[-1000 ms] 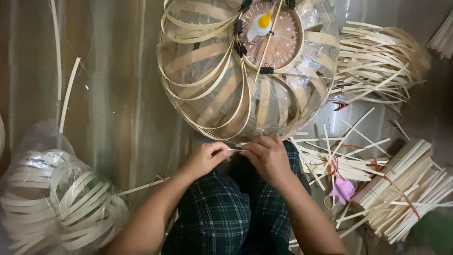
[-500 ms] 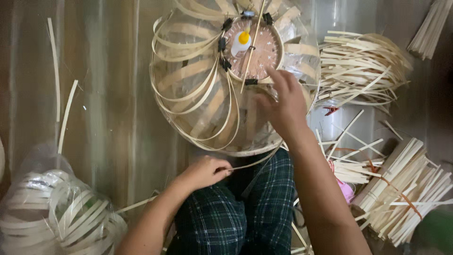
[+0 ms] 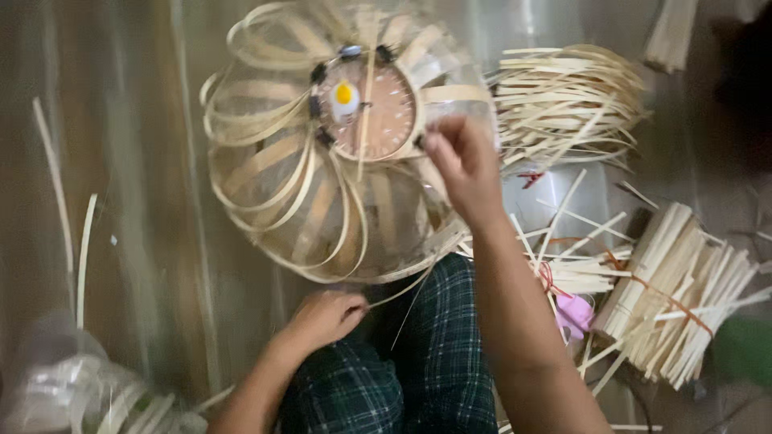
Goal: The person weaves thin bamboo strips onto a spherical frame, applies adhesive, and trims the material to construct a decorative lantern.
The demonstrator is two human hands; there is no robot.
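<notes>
1. Hands number two, both the person's own: the left hand [image 3: 326,317] sits at lower centre of the frame and the right hand [image 3: 460,161] is raised at upper centre-right.
2. One round bamboo frame [image 3: 322,169] fills the upper centre — curved strips bowing out from one circular disc [image 3: 371,112] at its top, with one yellow spot on the disc.
3. Frame stands with its disc end toward the top of the picture and its open, wider rim toward the person's lap; its long axis runs roughly up and down the picture, leaning a little to the right.
4. Left hand's fingers are curled together and pinch one thin bamboo strip [image 3: 402,289], which runs up and right to the frame's lower rim.
5. Right hand's fingertips are pressed close at the disc's right edge; blur hides whether they pinch a strip there.
6. Right forearm crosses in front of the frame's lower right side and covers part of it.
7. At right, one loose coiled heap of strips [image 3: 571,100] lies at upper right, one tied bundle of flat sticks [image 3: 683,297] at lower right, and scattered sticks between them, beside a small pink object [image 3: 572,313].
8. Two loose strips [image 3: 80,257] lie at far left — one clear bag of coiled strips [image 3: 72,394] sits in the lower left corner.
9. Green plaid trousers [image 3: 418,370] fill the lower centre.
</notes>
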